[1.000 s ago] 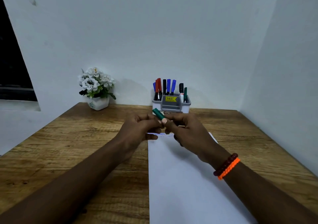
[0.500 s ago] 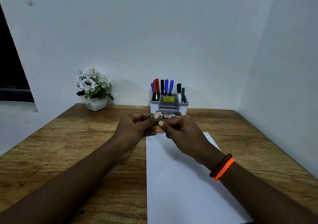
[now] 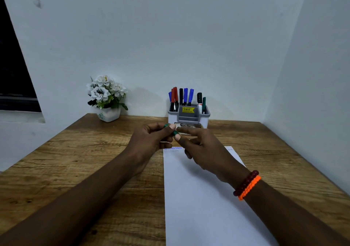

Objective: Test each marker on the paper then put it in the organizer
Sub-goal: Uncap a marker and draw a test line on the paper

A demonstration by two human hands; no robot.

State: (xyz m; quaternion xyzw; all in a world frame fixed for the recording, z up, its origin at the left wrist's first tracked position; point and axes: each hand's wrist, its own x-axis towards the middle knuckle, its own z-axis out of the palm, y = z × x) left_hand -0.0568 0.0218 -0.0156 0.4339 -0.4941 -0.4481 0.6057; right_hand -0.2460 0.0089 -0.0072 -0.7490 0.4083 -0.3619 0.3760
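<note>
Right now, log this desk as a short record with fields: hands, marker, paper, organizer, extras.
hands: left hand and right hand meet above the paper's far end
marker: green marker pinched between both hands, mostly hidden
paper: white sheet on the wooden table, scribbles along its far edge
organizer: grey organizer by the wall, holding red, blue, black and green markers
extras: flower pot at far left

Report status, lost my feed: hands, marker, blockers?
Left hand and right hand both pinch green marker above paper. Organizer path unobstructed.
</note>
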